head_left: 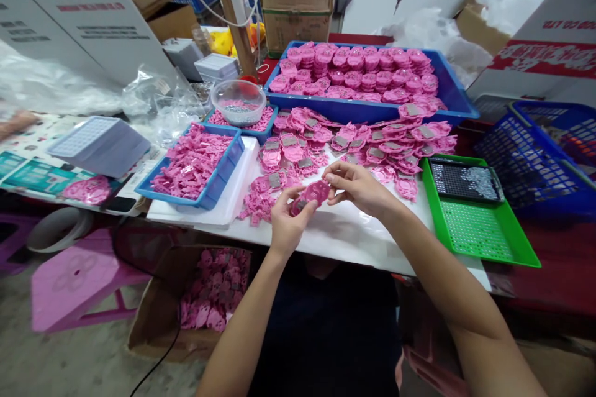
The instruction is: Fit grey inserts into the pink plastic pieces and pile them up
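A small pink scalloped plastic piece (pixel 317 192) is pinched between the thumb and fingers of the left hand (pixel 287 223), above the front of the white-topped table (pixel 347 237). Its right edge is met by the right hand (pixel 358 187), fingertips bunched; whether anything is gripped there cannot be told. Loose pink plastic parts (pixel 291 152) are heaped behind.

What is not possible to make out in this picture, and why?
In the head view:
Part of the held pink piece: hidden by the left hand.
Another person's hand or forearm: blurred, cut by the left edge.
Silvery bits in the black tray: too small.
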Tool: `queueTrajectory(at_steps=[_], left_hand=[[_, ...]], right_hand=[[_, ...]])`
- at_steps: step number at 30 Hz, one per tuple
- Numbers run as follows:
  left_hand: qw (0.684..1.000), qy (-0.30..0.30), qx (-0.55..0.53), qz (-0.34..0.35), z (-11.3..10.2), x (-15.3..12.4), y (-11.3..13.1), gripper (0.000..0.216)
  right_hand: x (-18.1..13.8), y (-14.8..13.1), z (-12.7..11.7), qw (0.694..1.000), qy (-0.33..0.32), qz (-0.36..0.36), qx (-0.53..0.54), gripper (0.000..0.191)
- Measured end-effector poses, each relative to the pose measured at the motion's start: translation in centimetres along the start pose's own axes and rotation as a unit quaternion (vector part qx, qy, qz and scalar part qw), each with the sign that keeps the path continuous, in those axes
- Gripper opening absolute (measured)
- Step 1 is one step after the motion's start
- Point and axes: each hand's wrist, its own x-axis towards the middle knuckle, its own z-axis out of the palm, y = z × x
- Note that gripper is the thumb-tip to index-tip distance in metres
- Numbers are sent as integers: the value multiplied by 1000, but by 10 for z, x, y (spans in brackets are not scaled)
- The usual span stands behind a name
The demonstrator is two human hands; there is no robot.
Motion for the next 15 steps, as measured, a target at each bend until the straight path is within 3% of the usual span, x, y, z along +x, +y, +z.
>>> queueTrajectory(at_steps=[4,10,15], left_hand=[[991,-113,67,-3,1,1,4,26],[982,-149,-35,-115,0,-2,8,43],[979,-159,-19,-129,0,-3,10,40]], right_hand=[[-3,-5,0,999,-20,-13,-40,31],[-5,-4,5,986,-2,-62,-152,28],[-2,-2,3,970,-9,-86,-227,26]])
